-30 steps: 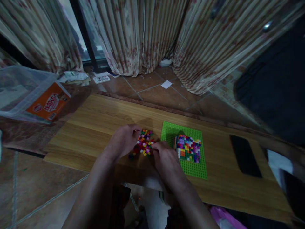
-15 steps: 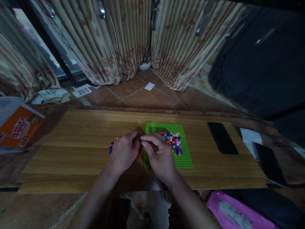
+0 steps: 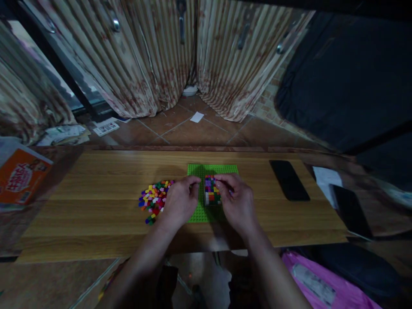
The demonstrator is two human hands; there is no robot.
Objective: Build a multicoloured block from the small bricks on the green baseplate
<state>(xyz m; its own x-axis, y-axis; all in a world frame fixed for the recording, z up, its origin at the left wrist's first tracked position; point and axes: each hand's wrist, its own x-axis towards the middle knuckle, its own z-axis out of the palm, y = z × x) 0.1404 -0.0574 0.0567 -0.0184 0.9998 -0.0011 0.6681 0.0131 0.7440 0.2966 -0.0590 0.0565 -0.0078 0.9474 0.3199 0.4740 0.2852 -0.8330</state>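
A green studded baseplate point(image 3: 199, 215) lies on the wooden table, bearing a patch of small multicoloured building bricks point(image 3: 210, 193). My right hand point(image 3: 237, 195) is over the plate's right side and covers part of the patch. Its thumb and forefinger are curled together at the patch's upper right edge; what they hold, if anything, is hidden. My left hand point(image 3: 182, 198) hovers by the plate's left edge, thumb and forefinger pinched, with anything between them too small to make out. Left of that hand, loose bricks point(image 3: 154, 195) of many colours lie in a pile it partly hides.
A black phone-like slab point(image 3: 289, 180) lies on the table's right part, with another dark slab point(image 3: 350, 210) and white paper point(image 3: 323, 180) beyond the right end. An orange-labelled plastic container point(image 3: 22, 176) stands at the left. Curtains point(image 3: 161, 64) hang behind the table.
My hands were together over the plate's left edge and are now apart, the right one at the brick patch. More of the loose pile shows. The whole view has shifted slightly.
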